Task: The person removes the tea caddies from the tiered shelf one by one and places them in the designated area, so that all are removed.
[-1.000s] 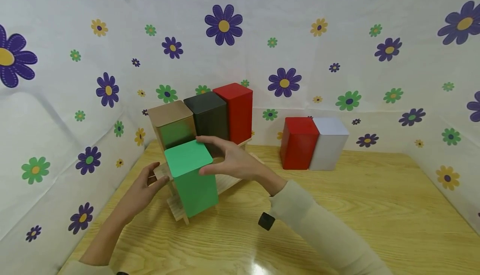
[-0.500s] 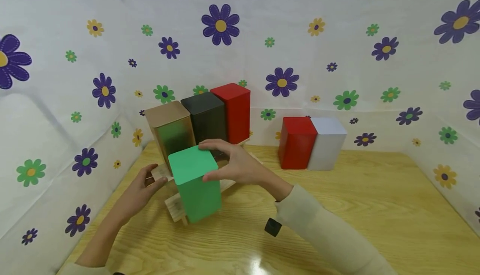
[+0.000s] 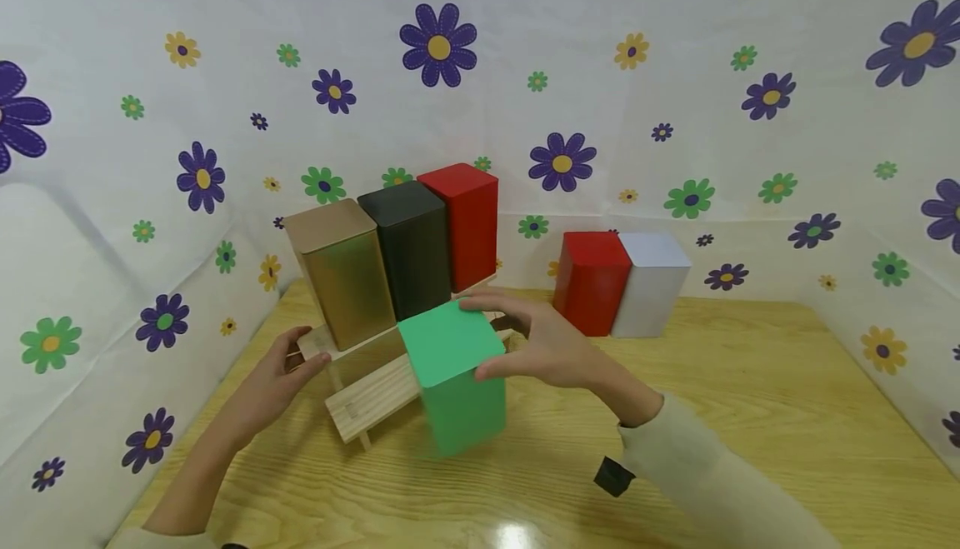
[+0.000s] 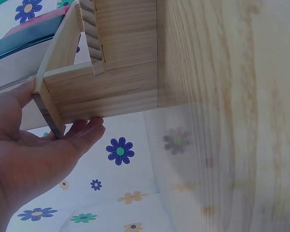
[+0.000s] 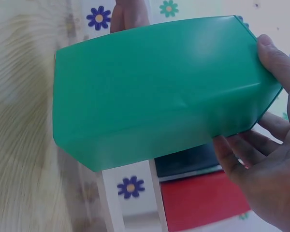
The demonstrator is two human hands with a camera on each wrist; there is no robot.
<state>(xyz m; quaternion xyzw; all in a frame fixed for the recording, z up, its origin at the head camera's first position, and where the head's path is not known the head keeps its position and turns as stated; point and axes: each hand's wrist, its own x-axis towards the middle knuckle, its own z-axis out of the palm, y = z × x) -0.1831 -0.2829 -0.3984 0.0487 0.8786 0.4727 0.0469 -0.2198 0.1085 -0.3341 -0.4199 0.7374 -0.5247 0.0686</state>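
My right hand (image 3: 555, 341) grips a green rectangular tin (image 3: 461, 403) near its top, fingers and thumb spread across opposite sides. The tin hangs slightly tilted in front of a two-tier wooden rack (image 3: 375, 395). In the right wrist view, the long green side (image 5: 150, 87) fills the middle, with the thumb and fingers at its right end. My left hand (image 3: 266, 386) holds the left end of the rack's upper shelf; in the left wrist view its thumb and fingers straddle the shelf end (image 4: 49, 108). Gold (image 3: 348, 291), black (image 3: 416, 253) and red (image 3: 477, 232) tins stand on the upper tier.
A second red tin (image 3: 594, 286) and a white tin (image 3: 652, 291) stand side by side on the wooden table (image 3: 750, 416), at the back right. A flower-printed cloth (image 3: 675, 49) encloses the back and both sides.
My right hand has carried the green tin rightward, away from the rack's left end, uncovering the lower shelf and the gold tin's front. My left hand stays at the shelf end.
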